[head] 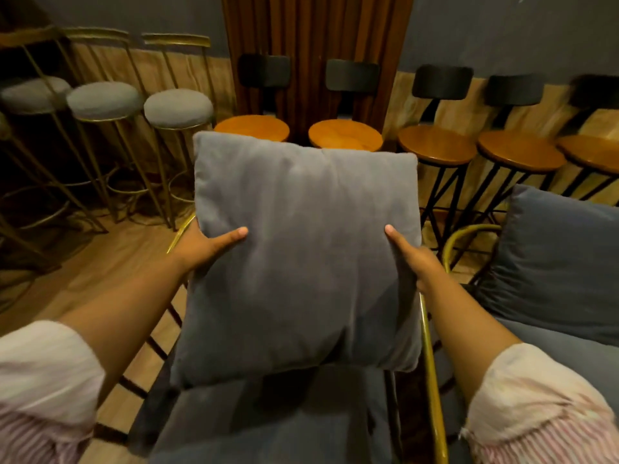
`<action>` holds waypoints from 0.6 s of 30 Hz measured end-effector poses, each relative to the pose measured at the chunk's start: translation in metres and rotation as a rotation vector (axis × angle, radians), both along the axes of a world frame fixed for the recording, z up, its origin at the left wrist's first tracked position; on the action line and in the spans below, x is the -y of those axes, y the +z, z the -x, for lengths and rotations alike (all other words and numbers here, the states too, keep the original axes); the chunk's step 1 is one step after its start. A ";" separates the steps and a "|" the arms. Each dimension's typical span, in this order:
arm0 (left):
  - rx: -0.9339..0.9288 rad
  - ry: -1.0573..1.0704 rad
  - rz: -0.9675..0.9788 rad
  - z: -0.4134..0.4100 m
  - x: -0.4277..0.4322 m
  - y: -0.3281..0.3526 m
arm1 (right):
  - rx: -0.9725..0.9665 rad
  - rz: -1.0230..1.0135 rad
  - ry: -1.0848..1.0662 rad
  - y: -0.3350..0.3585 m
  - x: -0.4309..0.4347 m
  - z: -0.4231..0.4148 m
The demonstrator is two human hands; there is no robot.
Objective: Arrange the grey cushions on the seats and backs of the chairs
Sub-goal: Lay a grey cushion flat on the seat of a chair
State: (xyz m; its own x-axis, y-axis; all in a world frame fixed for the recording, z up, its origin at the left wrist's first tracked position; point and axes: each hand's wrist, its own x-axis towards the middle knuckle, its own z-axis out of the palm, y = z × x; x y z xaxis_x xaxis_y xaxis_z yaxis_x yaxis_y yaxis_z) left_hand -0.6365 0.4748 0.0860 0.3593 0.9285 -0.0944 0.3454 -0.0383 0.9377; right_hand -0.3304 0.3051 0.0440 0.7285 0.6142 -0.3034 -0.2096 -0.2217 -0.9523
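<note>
Reaching forward with both arms nearly straight, the person grips a square grey cushion (303, 256) by its two side edges: the left hand (204, 244) clamps the left edge with its thumb lying across the front face and the fingers hidden behind, and the right hand (413, 257) mirrors it on the right edge, thumb forward. Striped sleeves (47, 390) are rolled up past the forearms. The cushion stands upright and slightly tilted between the hands, its lower edge just above the grey seat pad (268, 426) of a gold-framed chair (432, 390). To the right, another grey cushion (556, 266) leans against the back of a neighbouring chair. Beyond, wooden stools (437, 145) and grey padded stools (179, 107) line the wall
</note>
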 end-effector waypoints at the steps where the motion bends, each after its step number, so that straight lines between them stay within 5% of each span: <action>1: 0.009 -0.006 0.005 -0.011 -0.016 -0.003 | 0.015 -0.010 0.012 -0.002 -0.014 -0.008; 7: 0.071 0.074 0.102 -0.078 -0.113 -0.031 | -0.018 -0.004 0.094 -0.021 -0.098 -0.057; 18: 0.084 0.130 0.121 -0.139 -0.202 -0.127 | 0.034 -0.061 -0.079 -0.136 -0.153 -0.095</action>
